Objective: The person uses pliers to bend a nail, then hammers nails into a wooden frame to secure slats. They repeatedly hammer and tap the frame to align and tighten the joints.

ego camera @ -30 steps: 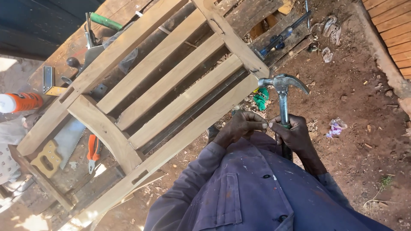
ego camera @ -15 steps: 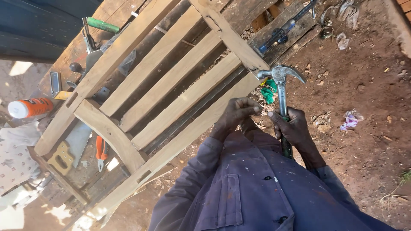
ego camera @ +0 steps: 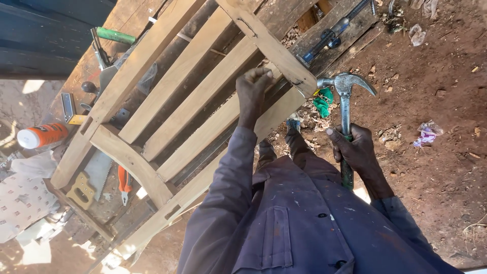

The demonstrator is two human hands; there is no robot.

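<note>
Right hand (ego camera: 357, 147) has a closed grip on the claw hammer (ego camera: 346, 101) by the frame corner, left hand (ego camera: 252, 91) clamps the slatted wooden frame (ego camera: 203, 96) on the counter (ego camera: 101, 56), so I'd brace firmly and tap squarely.

One head-worn camera looks steeply down (close in) over the person's chest.

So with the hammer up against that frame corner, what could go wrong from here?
1. The left hand grips a slat right beside the frame corner where the claw hammer head sits; a glancing blow might catch its fingers.
2. The slatted wooden frame lies tilted across the cluttered workbench, steadied by one hand only, so a strike could shift it.
</note>
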